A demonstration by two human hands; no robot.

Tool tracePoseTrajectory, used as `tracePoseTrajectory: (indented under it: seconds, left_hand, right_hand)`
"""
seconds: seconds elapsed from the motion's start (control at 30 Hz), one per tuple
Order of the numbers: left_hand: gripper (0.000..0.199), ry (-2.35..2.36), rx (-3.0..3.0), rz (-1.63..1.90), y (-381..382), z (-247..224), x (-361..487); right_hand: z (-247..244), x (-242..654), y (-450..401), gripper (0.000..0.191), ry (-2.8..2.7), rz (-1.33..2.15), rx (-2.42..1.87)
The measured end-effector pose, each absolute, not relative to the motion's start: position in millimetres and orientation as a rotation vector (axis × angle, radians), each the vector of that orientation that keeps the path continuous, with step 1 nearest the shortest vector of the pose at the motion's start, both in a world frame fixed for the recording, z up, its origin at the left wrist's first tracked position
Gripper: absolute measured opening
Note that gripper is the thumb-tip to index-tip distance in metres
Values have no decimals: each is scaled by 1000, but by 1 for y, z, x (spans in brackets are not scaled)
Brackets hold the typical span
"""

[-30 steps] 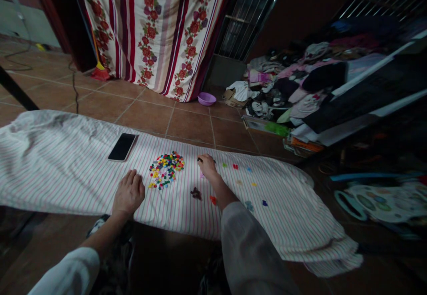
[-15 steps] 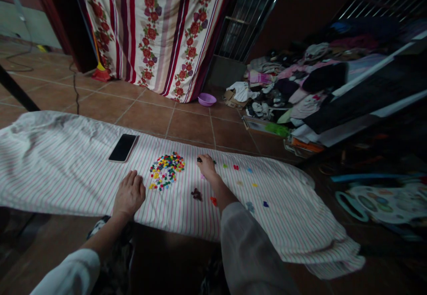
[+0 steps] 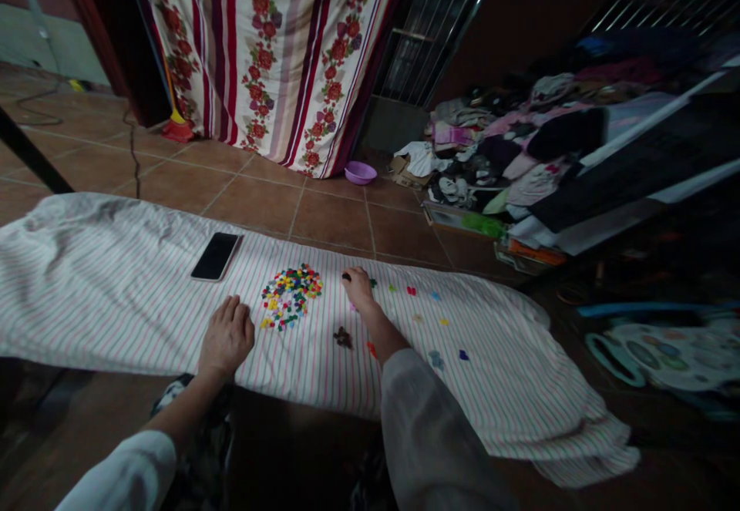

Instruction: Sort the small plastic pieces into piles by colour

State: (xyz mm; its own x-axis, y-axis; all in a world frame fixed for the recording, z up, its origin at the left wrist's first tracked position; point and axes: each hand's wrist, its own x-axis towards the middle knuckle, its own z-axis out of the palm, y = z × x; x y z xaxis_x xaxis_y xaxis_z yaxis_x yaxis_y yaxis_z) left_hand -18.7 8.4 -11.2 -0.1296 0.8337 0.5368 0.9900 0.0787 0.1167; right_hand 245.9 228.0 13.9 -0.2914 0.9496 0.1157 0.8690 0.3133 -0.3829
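Black piece (image 3: 346,277), pinched in right fingers (image 3: 357,273), jutting left, long axis unclear

A loose long sleeve is worn on each arm. The left sleeve (image 3: 124,465) is seen as pale, almost white with a cool grey cast; it is softly creased, and its rounded hem is ended partway down the left forearm (image 3: 188,411). The right sleeve (image 3: 428,426) is shown in a duller, darker grey, wide and smooth, marked by faint folds. The right forearm (image 3: 386,335) is left bare beyond its hem, as are the left hand (image 3: 227,334) and right hand (image 3: 358,289). Below the near edge of the counter (image 3: 104,326), dark legwear (image 3: 196,457) is glimpsed, blotched with a pale pattern; its details are lost in shadow.
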Motion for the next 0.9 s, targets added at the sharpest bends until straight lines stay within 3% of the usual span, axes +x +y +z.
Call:
tracePoseTrajectory:
  seconds: [0.6,0.9]
  left_hand:
    - [24,-2086,-1819,-740,8,-12,-18]
    - [25,-2068,-1863,-750,7,-11,-20]
  right_hand:
    - [29,247,215,37,-2198,349,-1615]
    - [21,209,122,35,-2100,387,-1126]
